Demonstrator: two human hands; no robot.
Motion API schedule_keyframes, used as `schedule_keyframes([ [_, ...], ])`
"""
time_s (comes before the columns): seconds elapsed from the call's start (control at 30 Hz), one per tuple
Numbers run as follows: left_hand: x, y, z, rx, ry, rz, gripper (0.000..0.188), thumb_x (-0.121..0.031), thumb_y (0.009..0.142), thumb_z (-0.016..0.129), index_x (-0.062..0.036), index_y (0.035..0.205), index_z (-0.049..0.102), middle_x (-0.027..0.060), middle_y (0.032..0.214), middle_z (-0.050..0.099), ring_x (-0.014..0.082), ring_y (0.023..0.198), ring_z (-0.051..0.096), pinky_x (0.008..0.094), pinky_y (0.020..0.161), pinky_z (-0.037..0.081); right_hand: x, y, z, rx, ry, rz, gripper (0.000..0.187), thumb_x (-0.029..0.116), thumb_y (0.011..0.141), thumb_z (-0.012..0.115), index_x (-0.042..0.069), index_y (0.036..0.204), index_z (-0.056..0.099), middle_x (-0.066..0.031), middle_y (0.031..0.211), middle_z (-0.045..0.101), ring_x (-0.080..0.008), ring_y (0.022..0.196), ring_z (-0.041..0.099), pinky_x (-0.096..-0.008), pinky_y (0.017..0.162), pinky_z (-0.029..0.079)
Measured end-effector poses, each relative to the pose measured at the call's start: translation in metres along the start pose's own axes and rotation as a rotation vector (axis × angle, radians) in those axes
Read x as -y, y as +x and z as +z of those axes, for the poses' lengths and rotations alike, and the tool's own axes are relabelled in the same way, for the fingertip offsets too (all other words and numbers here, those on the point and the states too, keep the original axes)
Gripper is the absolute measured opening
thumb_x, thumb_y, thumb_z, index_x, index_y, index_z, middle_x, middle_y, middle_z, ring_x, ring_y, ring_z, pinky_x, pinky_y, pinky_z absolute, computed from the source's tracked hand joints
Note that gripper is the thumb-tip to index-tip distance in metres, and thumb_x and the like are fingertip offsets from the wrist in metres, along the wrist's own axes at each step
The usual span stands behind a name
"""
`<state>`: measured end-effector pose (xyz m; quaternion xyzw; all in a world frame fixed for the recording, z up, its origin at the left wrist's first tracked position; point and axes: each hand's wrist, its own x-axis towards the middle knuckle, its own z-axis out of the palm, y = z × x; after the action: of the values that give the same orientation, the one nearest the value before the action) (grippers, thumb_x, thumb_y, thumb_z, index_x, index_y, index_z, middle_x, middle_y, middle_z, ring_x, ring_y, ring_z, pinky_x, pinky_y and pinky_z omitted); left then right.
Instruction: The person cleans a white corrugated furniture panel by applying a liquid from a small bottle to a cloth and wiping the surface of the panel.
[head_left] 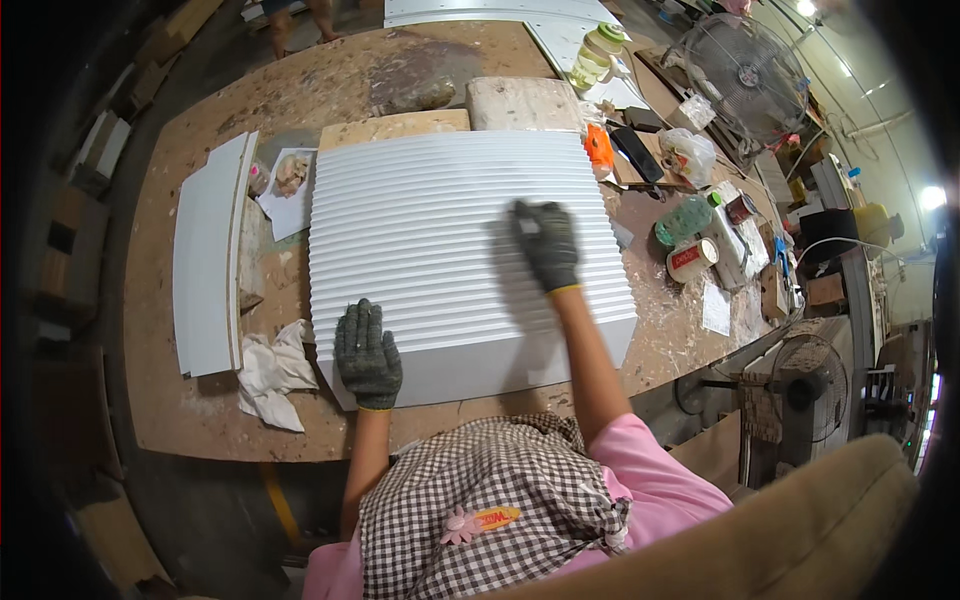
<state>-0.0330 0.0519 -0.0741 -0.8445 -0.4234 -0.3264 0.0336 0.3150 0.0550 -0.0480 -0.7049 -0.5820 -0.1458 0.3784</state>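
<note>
A white panel with rows of parallel ridges (420,225) lies on the worktable in front of me, its smooth near edge toward my body. My left hand (368,358), in a dark grey work glove, rests flat on the panel's near left corner, fingers stretched out and pointing away. Over the right half of the ridges is my right hand (547,245), gloved the same way, its fingers curled closed. A small pale spot shows at those fingers, but what they hold is hidden.
Left of the panel lie a white board (212,260), a crumpled white cloth (275,378) and a paper sheet (288,215). On the right are a green bottle (685,220), a cup (692,260), an orange packet (599,150) and a phone (636,154). A fan (748,75) stands beyond.
</note>
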Motion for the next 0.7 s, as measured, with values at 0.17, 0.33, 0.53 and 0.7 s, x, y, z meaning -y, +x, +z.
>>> schedule_keyframes([
  [0.17,0.003,-0.005,0.0,0.026,0.022,0.003,0.039,-0.019,0.1,0.049,-0.0001,0.13,0.065,0.017,0.136,0.062,0.0355,0.13,0.056,0.0507,0.113,0.039,0.063,0.019,0.036,0.325,0.029,-0.168,0.007,0.019,0.086,0.063,0.015,0.092,0.064,-0.0142,0.075,0.06,-0.0352,0.08,0.06,-0.0504,0.073,0.048],
  [0.33,-0.002,-0.001,0.001,0.006,0.006,-0.019,0.039,-0.02,0.099,0.049,-0.0016,0.131,0.065,0.016,0.137,0.062,0.0346,0.13,0.055,0.0503,0.113,0.039,-0.114,-0.012,-0.021,0.153,-0.1,0.224,0.022,0.031,0.094,0.064,0.014,0.09,0.077,-0.0139,0.071,0.061,-0.0303,0.071,0.062,-0.0444,0.067,0.049],
  [0.53,0.002,-0.006,-0.002,0.008,-0.006,-0.036,0.039,-0.02,0.099,0.05,-0.0018,0.131,0.065,0.016,0.137,0.062,0.0349,0.13,0.055,0.0507,0.113,0.039,-0.148,-0.01,-0.071,-0.065,-0.3,0.357,0.036,0.047,0.09,0.065,0.014,0.097,0.076,-0.0189,0.078,0.068,-0.0385,0.079,0.065,-0.0491,0.068,0.049],
  [0.7,0.001,0.0,-0.003,-0.004,0.006,-0.013,0.039,-0.016,0.098,0.051,0.0001,0.131,0.064,0.0162,0.136,0.063,0.0339,0.129,0.056,0.0481,0.114,0.039,-0.012,-0.004,0.052,0.082,-0.401,0.133,0.019,0.029,0.094,0.058,0.011,0.094,0.063,-0.0198,0.078,0.06,-0.0385,0.076,0.06,-0.0534,0.064,0.046],
])
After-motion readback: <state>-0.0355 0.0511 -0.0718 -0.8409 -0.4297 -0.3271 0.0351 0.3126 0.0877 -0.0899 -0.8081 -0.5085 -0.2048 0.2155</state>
